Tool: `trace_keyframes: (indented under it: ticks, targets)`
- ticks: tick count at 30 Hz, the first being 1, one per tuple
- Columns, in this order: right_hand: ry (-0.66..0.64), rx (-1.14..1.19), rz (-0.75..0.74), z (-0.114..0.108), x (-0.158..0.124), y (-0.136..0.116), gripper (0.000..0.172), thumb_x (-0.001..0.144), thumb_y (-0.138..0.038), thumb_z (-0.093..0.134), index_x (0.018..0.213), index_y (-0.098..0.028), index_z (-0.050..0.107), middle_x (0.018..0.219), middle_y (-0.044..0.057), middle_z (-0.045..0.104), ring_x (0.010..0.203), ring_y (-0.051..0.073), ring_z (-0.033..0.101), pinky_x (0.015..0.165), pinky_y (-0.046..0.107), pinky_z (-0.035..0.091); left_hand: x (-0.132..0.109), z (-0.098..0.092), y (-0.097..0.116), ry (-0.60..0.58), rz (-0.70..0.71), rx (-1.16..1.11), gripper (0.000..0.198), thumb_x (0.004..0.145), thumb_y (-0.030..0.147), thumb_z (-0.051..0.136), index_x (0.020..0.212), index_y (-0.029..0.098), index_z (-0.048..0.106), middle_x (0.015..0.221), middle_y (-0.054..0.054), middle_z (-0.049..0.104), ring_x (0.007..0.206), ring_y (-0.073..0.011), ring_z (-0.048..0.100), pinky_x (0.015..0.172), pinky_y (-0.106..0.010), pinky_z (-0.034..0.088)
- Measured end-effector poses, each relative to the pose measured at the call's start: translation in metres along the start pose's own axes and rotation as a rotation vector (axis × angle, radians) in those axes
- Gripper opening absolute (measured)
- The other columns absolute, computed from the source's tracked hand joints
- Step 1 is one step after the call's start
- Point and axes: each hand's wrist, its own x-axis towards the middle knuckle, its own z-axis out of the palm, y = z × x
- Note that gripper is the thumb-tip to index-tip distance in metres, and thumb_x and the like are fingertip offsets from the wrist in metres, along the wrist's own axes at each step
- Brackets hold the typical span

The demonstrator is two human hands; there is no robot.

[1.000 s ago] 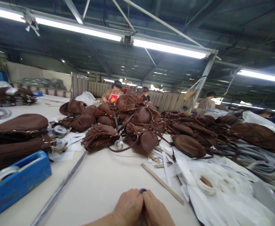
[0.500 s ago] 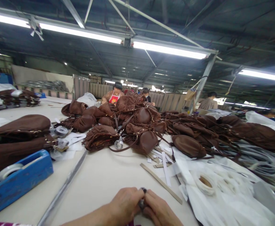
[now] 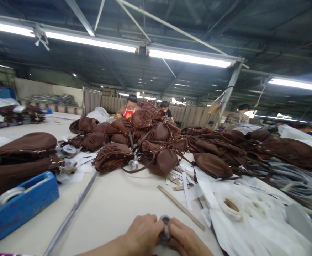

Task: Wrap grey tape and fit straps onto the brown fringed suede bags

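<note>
At the bottom centre, my left hand (image 3: pixel 145 231) and my right hand (image 3: pixel 185 236) face each other over the table. Between their fingertips is a small dark, shiny, roundish piece (image 3: pixel 165 221), perhaps wrapped in clear film; its exact kind cannot be made out. Both hands are closed on it, thumbs and fingers pinching from either side. The closest thing to my right hand is a flat tan strip (image 3: pixel 181 207) lying on the pale table (image 3: pixel 113 202).
Brown fringed bags (image 3: pixel 162 160) are heaped across the table's middle. A blue tape dispenser (image 3: pixel 25 209) stands at left beside more brown bags (image 3: pixel 25 145). White sheeting (image 3: pixel 257 220) with a roll (image 3: pixel 230 208) covers the right. A co-worker (image 3: pixel 129 108) is behind the heap.
My hands have moved slightly apart and a little to the right, so more of the dark piece shows between the fingers. The view has shifted slightly.
</note>
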Motion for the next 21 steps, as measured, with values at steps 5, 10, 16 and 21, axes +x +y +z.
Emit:
trace_keyframes:
  ticks: [5,10,16,21]
  targets:
    - [0.044,-0.005,0.084,-0.004,-0.004,-0.002,0.026,0.077,-0.011,0.047,0.097,-0.023,0.057,0.102,0.007,0.065,0.095,0.021,0.061,0.085,0.030,0.048,0.006,-0.005,0.011,-0.038,-0.054,-0.011,0.034,0.077,0.014,0.056,0.111,0.013,0.055,0.111,-0.015,0.064,0.102,-0.0310,0.060,0.088,-0.044,0.050]
    - [0.071,-0.079,0.141,0.015,-0.005,0.012,0.019,0.081,-0.010,0.046,0.089,-0.022,0.058,0.093,0.005,0.065,0.085,0.020,0.063,0.076,0.028,0.050,0.001,-0.009,0.020,-0.058,-0.082,-0.079,0.027,0.082,0.016,0.052,0.109,0.015,0.056,0.111,-0.013,0.064,0.101,-0.0305,0.061,0.088,-0.044,0.051]
    - [0.051,-0.204,0.031,0.004,-0.008,0.016,0.027,0.083,-0.007,0.044,0.096,-0.021,0.063,0.105,0.008,0.065,0.096,0.022,0.059,0.089,0.034,0.046,0.002,-0.002,0.013,-0.025,0.031,0.036,0.025,0.085,0.008,0.043,0.105,0.013,0.057,0.106,-0.016,0.065,0.100,-0.0300,0.061,0.085,-0.045,0.052]
    - [-0.082,0.079,0.082,-0.029,0.000,-0.001,0.028,0.087,-0.012,0.042,0.087,-0.021,0.068,0.094,0.003,0.065,0.091,0.017,0.062,0.086,0.029,0.048,0.005,-0.004,0.017,-0.021,0.076,0.013,0.025,0.081,0.006,0.047,0.104,0.012,0.057,0.105,-0.014,0.066,0.098,-0.0297,0.062,0.086,-0.042,0.052]
